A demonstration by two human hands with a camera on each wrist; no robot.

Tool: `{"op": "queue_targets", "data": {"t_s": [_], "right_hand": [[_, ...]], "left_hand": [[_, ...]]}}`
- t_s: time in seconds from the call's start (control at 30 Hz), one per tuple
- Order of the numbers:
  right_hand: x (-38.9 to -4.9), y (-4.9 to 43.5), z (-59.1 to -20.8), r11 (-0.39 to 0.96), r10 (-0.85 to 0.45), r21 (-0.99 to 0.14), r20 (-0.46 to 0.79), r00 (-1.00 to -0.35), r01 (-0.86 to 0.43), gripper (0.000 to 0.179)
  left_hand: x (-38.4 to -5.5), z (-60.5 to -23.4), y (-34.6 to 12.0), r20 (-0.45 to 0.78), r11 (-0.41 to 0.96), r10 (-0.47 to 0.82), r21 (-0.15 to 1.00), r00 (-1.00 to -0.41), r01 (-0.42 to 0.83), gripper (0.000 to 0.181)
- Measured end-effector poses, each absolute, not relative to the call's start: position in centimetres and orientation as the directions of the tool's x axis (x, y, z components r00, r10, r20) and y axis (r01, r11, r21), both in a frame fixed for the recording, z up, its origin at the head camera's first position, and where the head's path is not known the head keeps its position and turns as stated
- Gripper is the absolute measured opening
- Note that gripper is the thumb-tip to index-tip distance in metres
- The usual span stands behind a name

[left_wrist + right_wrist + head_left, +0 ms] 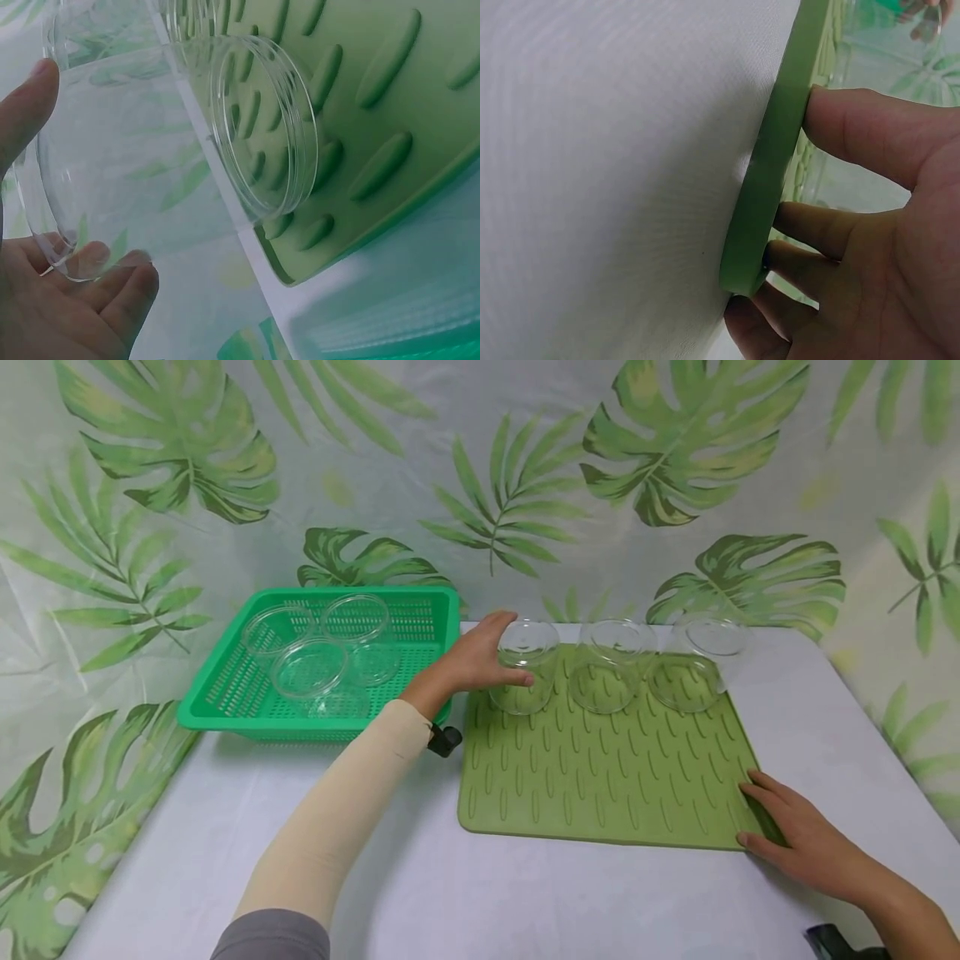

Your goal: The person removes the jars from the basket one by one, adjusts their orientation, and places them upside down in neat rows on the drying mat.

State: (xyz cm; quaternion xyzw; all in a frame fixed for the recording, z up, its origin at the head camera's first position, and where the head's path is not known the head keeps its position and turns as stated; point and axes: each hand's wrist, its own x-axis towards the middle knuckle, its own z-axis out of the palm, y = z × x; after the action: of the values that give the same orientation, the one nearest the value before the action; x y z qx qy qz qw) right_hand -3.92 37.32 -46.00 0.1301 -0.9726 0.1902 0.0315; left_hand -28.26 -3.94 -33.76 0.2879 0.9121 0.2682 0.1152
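At the back left of the green drying mat [600, 777], my left hand [480, 653] grips a clear cup [525, 693]. In the left wrist view, the thumb lies on one side of the cup [142, 150] and the fingers curl at the other, near its upper end; its ringed lower end is at the mat. A second clear cup [603, 685] and a third [684, 683] stand to its right in a row. My right hand [806, 839] touches the mat's front right edge, its thumb and fingertips against the rim [769, 172].
Left of the mat stands a green plastic basket [198, 714] with slotted walls, holding three more clear cups [309, 668]. White cloth [540, 902] covers the table. A leaf-patterned sheet [510, 410] hangs behind.
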Motion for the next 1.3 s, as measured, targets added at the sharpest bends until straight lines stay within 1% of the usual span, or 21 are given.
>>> {"op": "queue_targets", "data": {"t_s": [0.27, 0.4, 0.6, 0.73, 0.93, 1.1, 1.17, 1.3], "right_hand": [[-4.0, 37.3, -46.0, 0.892, -0.24, -0.37, 0.102, -0.966, -0.26, 0.065], [-4.0, 37.2, -45.9, 0.892, -0.236, -0.374, 0.091, -0.967, -0.253, 0.065], [-3.9, 37.2, -45.9, 0.894, -0.232, -0.371, 0.093, -0.968, -0.25, 0.065], [-3.9, 37.2, -45.8, 0.892, -0.23, -0.379, 0.084, -0.969, -0.245, 0.065], [-3.7, 37.0, -45.9, 0.889, -0.233, -0.383, 0.092, -0.968, -0.251, 0.064], [-3.7, 37.2, -45.7, 0.89, -0.231, -0.381, 0.095, -0.968, -0.25, 0.064], [-3.7, 37.2, -45.6, 0.886, -0.231, -0.392, 0.085, -0.969, -0.245, 0.064], [-3.7, 37.1, -45.7, 0.886, -0.243, -0.382, 0.099, -0.965, -0.262, 0.064]], "left_hand": [[-28.0, -33.6, -4.0, -0.031, 0.691, 0.586, 0.541, -0.81, 0.48, 0.107], [-27.4, -32.8, -4.5, 0.015, 0.675, 0.591, 0.539, -0.806, 0.505, 0.106], [-25.7, -31.6, -6.7, 0.105, 0.629, 0.607, 0.543, -0.788, 0.557, 0.099], [-24.3, -30.8, -8.6, 0.175, 0.618, 0.617, 0.497, -0.767, 0.61, 0.092], [-21.7, -30.0, -12.1, 0.216, 0.613, 0.659, 0.4, -0.72, 0.681, 0.088], [-20.4, -29.5, -15.2, 0.236, 0.625, 0.636, 0.401, -0.735, 0.67, 0.086], [-20.2, -29.4, -16.3, 0.245, 0.644, 0.616, 0.391, -0.749, 0.658, 0.084], [-20.7, -29.5, -18.7, 0.289, 0.687, 0.564, 0.355, -0.774, 0.634, 0.081]]}}
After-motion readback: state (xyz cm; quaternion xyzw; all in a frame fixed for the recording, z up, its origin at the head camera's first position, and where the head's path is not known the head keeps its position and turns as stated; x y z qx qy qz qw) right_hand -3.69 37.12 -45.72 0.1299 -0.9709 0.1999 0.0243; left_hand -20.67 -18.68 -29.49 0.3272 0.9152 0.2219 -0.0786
